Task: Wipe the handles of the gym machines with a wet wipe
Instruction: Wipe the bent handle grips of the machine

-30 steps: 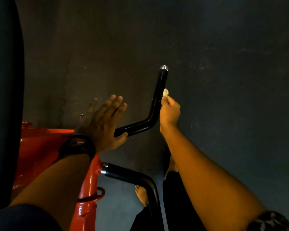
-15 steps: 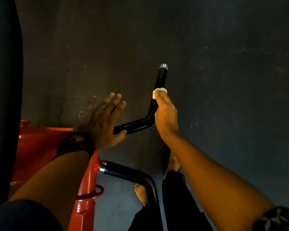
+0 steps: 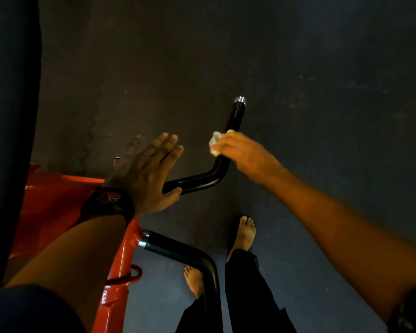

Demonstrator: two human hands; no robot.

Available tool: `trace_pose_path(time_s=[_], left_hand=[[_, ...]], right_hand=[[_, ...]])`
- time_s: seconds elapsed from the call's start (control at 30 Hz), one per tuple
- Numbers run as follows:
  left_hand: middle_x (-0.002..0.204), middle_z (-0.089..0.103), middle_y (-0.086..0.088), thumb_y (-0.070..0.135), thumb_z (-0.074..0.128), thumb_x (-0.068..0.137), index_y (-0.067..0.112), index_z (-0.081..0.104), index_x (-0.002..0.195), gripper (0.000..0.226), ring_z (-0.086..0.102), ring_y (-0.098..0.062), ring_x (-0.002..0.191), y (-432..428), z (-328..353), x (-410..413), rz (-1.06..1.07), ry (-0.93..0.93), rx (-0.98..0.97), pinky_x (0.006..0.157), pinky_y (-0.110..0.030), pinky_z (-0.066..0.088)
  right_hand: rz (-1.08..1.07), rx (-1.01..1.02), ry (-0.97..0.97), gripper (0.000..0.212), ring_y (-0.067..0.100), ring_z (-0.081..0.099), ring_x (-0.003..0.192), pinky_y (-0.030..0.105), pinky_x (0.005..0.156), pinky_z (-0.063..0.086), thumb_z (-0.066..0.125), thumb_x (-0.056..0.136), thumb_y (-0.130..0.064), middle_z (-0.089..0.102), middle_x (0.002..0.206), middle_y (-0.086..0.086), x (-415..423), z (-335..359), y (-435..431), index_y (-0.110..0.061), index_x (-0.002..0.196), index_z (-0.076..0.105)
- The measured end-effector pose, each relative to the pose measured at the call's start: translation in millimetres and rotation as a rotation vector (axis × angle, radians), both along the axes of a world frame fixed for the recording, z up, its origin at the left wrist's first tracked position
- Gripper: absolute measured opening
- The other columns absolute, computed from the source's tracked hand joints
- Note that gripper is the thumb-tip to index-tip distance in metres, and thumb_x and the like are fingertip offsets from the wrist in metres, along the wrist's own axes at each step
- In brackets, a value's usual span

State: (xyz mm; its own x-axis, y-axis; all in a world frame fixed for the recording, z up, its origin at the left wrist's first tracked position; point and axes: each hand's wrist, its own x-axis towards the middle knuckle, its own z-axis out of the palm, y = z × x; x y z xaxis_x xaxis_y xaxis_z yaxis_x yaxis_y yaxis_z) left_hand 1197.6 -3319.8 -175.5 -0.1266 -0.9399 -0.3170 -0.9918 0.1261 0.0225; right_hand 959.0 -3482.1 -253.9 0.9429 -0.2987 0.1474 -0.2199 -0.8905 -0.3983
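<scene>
While the flat, spread left hand (image 3: 145, 173) is rested on the bent black metal handle (image 3: 222, 162), a crumpled white wet wipe (image 3: 215, 143) is clamped against that handle's upright section by the right hand (image 3: 244, 153), at 1 o'clock of the left.

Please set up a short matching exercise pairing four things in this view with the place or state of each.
Column one:
1. wet wipe
2. left hand
3. upper handle
4. lower handle

Column two:
A. open and flat, fingers spread, by the inner end of a bar
B. untouched, nearest the camera, by the feet
C. crumpled and white, pressed on a black bar
D. bent black bar under the right hand

Pairs: 1-C, 2-A, 3-D, 4-B
</scene>
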Motion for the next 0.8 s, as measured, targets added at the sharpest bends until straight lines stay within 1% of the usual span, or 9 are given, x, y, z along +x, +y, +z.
trace_pose_path(time_s=[0.1, 0.17, 0.23, 0.33, 0.43, 0.5, 0.63, 0.73, 0.8], left_hand=[[0.162, 0.029, -0.011, 0.066, 0.037, 0.079, 0.01, 0.04, 0.152, 0.092, 0.026, -0.026, 0.15, -1, 1, 0, -0.002, 0.005, -0.003, 0.113, -0.064, 0.027], [0.162, 0.03, -0.012, 0.066, 0.037, 0.078, 0.009, 0.04, 0.151, 0.092, 0.027, -0.026, 0.15, -1, 2, 1, 0.0, 0.02, -0.008, 0.112, -0.064, 0.028], [0.162, 0.03, -0.012, 0.065, 0.037, 0.078, 0.009, 0.041, 0.151, 0.092, 0.028, -0.027, 0.15, -1, 3, 1, 0.004, 0.023, -0.009, 0.112, -0.064, 0.028], [0.162, 0.03, -0.012, 0.066, 0.037, 0.078, 0.01, 0.04, 0.151, 0.092, 0.028, -0.026, 0.15, 0, 2, 1, 0.01, 0.018, 0.003, 0.113, -0.063, 0.028], [0.164, 0.025, -0.01, 0.068, 0.033, 0.079, 0.012, 0.034, 0.154, 0.094, 0.023, -0.025, 0.151, -2, 2, 1, 0.007, 0.0, 0.037, 0.115, -0.062, 0.025], [0.164, 0.023, -0.01, 0.068, 0.033, 0.079, 0.012, 0.033, 0.154, 0.094, 0.022, -0.025, 0.152, -2, 2, 1, 0.008, 0.0, 0.042, 0.115, -0.061, 0.025], [0.164, 0.024, -0.01, 0.067, 0.033, 0.079, 0.012, 0.033, 0.155, 0.094, 0.023, -0.025, 0.152, -1, 2, 0, 0.014, 0.011, 0.035, 0.115, -0.061, 0.025], [0.163, 0.027, -0.012, 0.067, 0.034, 0.079, 0.01, 0.036, 0.153, 0.093, 0.025, -0.026, 0.151, -1, 3, 1, 0.008, 0.032, 0.015, 0.114, -0.062, 0.026], [0.163, 0.027, -0.012, 0.067, 0.034, 0.079, 0.01, 0.035, 0.153, 0.093, 0.024, -0.026, 0.151, -2, 3, 1, 0.001, 0.035, 0.019, 0.114, -0.063, 0.025]], right_hand=[[-0.11, 0.054, 0.028, 0.032, 0.033, 0.059, 0.116, 0.025, 0.113, 0.035, 0.047, 0.098, -0.017, 0.066, 0.117, 0.015, 7, 3, -23, -0.002, 0.116, 0.068], [0.014, 0.02, 0.096, 0.026, 0.034, 0.056, 0.121, 0.041, 0.107, 0.045, 0.058, 0.094, -0.007, 0.064, 0.121, 0.016, 11, -1, -19, -0.002, 0.118, 0.067], [0.081, 0.002, 0.123, 0.027, 0.033, 0.056, 0.121, 0.043, 0.103, 0.048, 0.062, 0.092, -0.004, 0.063, 0.122, 0.016, 8, 0, -28, -0.003, 0.118, 0.067], [-0.131, 0.01, 0.078, 0.021, 0.034, 0.061, 0.108, 0.046, 0.094, 0.052, 0.064, 0.088, -0.001, 0.066, 0.113, 0.015, 13, 6, -49, -0.004, 0.108, 0.069], [0.152, -0.089, 0.192, 0.02, 0.039, 0.063, 0.099, 0.049, 0.084, 0.055, 0.069, 0.08, 0.006, 0.067, 0.106, 0.019, 26, 9, -42, -0.001, 0.099, 0.07], [0.218, -0.082, 0.226, 0.022, 0.04, 0.063, 0.104, 0.048, 0.088, 0.055, 0.067, 0.083, 0.001, 0.067, 0.112, 0.02, 22, 13, -48, -0.001, 0.104, 0.07], [-0.143, -0.018, 0.15, 0.023, 0.041, 0.063, 0.104, 0.053, 0.089, 0.054, 0.063, 0.085, -0.003, 0.066, 0.112, 0.02, 17, 14, -67, -0.002, 0.107, 0.07], [0.167, -0.074, 0.22, 0.028, 0.039, 0.061, 0.109, 0.048, 0.093, 0.053, 0.06, 0.087, -0.004, 0.064, 0.118, 0.02, 22, 5, -54, -0.003, 0.113, 0.068], [0.113, -0.11, 0.241, 0.026, 0.037, 0.061, 0.111, 0.045, 0.094, 0.052, 0.056, 0.09, -0.011, 0.065, 0.119, 0.015, 22, 8, -66, -0.007, 0.112, 0.069]])
